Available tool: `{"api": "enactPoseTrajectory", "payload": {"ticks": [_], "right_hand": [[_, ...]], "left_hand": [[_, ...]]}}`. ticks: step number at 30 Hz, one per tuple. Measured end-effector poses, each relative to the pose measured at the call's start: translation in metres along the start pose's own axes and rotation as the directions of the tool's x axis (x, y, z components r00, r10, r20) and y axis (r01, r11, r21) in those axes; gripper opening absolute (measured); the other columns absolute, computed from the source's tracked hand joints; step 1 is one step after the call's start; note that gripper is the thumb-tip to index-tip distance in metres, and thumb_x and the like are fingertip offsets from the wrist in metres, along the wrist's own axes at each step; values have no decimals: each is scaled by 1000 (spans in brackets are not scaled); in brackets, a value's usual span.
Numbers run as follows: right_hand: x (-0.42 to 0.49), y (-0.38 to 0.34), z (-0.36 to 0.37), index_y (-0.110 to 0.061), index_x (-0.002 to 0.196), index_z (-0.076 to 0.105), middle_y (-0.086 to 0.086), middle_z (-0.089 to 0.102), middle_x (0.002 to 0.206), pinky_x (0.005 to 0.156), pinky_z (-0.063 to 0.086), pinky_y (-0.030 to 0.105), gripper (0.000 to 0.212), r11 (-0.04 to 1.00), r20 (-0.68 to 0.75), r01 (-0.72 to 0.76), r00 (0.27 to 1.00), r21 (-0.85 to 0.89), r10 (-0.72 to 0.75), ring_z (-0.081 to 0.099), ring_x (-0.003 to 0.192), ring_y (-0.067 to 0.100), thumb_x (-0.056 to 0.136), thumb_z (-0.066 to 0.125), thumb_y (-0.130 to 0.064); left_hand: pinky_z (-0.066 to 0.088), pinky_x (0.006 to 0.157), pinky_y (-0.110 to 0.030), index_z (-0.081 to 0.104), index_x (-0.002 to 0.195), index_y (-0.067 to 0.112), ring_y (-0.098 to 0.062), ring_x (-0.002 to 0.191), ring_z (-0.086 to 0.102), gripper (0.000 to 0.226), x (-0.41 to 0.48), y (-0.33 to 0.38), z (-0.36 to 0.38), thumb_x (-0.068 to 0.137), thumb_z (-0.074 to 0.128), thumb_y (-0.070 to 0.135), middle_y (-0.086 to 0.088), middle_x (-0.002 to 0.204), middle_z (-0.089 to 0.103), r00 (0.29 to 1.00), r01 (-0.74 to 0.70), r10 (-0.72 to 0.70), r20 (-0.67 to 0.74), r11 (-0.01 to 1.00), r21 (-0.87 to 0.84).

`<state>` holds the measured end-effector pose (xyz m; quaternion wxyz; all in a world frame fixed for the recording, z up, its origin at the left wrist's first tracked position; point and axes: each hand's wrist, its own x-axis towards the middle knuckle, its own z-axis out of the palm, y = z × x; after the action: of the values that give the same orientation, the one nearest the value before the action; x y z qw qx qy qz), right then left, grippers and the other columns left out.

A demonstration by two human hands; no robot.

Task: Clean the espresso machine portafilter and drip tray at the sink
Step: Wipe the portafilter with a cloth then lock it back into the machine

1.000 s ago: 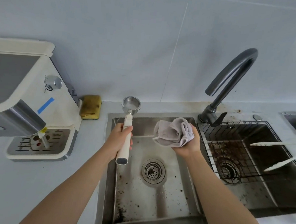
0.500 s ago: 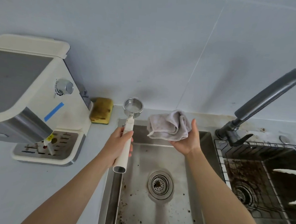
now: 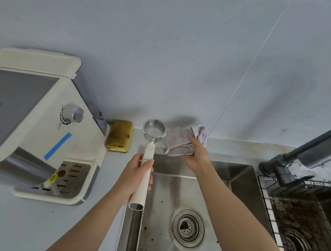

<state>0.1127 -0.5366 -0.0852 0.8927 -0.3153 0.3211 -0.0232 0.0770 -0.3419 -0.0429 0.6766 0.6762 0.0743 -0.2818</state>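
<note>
"On the left of the counter, what did you have?"

"The espresso machine (image 3: 35,117), with the drip tray (image 3: 74,178) seated in its base and not yet brought to the sink (image 3: 235,174). Just right of it a sponge (image 3: 119,135) lay against the wall."

"And the hands?"

"I had the left hand (image 3: 136,174) wrapped round the white handle of the portafilter (image 3: 154,129), basket upward, over the sink's back left corner (from my screen the basket looked free of grounds, though its underside was hidden). The right hand (image 3: 196,154) gripped the bunched cloth (image 3: 181,143) just beside the basket, above the back ledge. I could not tell whether cloth and rim touched."

"So how did you judge the wipe should go?"

"I thought the handle wanted a firm, steady grip while the basket tilted toward the cloth. A fold should go right inside and turn round the wall, then over the rim and lugs. I'd keep it all above the basin, so drips fell toward the drain (image 3: 188,228)."

"Any hazards further right?"

"The faucet (image 3: 304,155) stood over the other basin, whose wire rack (image 3: 291,210) was dark with grounds. I'd keep the cloth well away from it."
</note>
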Motion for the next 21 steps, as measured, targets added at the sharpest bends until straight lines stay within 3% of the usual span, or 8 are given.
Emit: {"api": "enactPoseTrajectory", "payload": {"ticks": [2, 5, 8, 10, 11, 15, 18, 21], "right_hand": [[7, 0, 4, -15, 112, 57, 6, 69, 96, 71, 56, 36, 24, 997, -54, 2, 999, -79, -6, 68, 86, 22, 89, 59, -21], [17, -6, 1, -8, 117, 54, 13, 62, 113, 86, 52, 41, 43, 875, -243, 6, 960, -484, -141, 61, 102, 30, 85, 61, -36], [21, -14, -13, -6, 119, 52, 17, 52, 121, 94, 43, 38, 50, 471, -271, -89, 902, -878, -336, 52, 107, 32, 87, 50, -45], [23, -17, -30, -12, 133, 41, 19, 43, 130, 102, 32, 39, 52, 220, -231, -159, 906, -962, -354, 40, 119, 34, 93, 37, -45], [24, -18, -38, -14, 137, 36, 20, 37, 134, 104, 29, 40, 51, 179, -236, -182, 906, -967, -352, 35, 123, 35, 95, 32, -42], [18, -21, -50, -19, 141, 29, 20, 25, 141, 108, 22, 42, 49, 200, -285, -224, 889, -954, -359, 22, 132, 35, 96, 29, -39], [3, -21, -44, -22, 144, 22, 16, 21, 145, 109, 21, 43, 56, 221, -229, -152, 896, -963, -381, 20, 134, 33, 94, 39, -42], [-23, -16, -30, -19, 146, 18, 15, 18, 149, 112, 21, 43, 69, 353, -142, -12, 928, -935, -346, 18, 138, 31, 89, 51, -41]], "left_hand": [[46, 43, -25, 51, 100, 16, -12, 46, 52, 9, 3, -2, -1, 91, 51, 19, -5, 79, 54, 1000, 2, -2, 0, 1000, 13], [46, 43, -24, 51, 99, 17, -11, 46, 52, 8, 5, -5, 0, 91, 51, 18, -5, 78, 54, 1000, 13, -13, 8, 1000, 23], [47, 44, -25, 51, 99, 18, -10, 46, 53, 7, 4, -8, 4, 92, 51, 18, -5, 77, 54, 999, 34, -35, 20, 999, 40], [48, 45, -25, 51, 100, 17, -11, 46, 53, 8, 3, -11, 7, 92, 51, 18, -5, 78, 55, 999, 47, -48, 25, 998, 46], [48, 45, -25, 51, 100, 16, -11, 46, 53, 8, 3, -12, 9, 92, 51, 18, -5, 78, 55, 998, 54, -55, 27, 998, 42], [47, 44, -24, 50, 100, 15, -12, 45, 52, 9, -1, -16, 18, 92, 50, 18, -5, 76, 54, 997, 68, -69, 35, 997, 36], [46, 45, -26, 49, 99, 16, -12, 46, 51, 7, -4, -17, 25, 92, 50, 17, -5, 76, 54, 997, 67, -68, 44, 998, 14], [45, 44, -25, 50, 99, 18, -12, 46, 51, 6, -11, -16, 31, 92, 50, 19, -4, 77, 54, 998, 50, -50, 37, 999, 5]]}}
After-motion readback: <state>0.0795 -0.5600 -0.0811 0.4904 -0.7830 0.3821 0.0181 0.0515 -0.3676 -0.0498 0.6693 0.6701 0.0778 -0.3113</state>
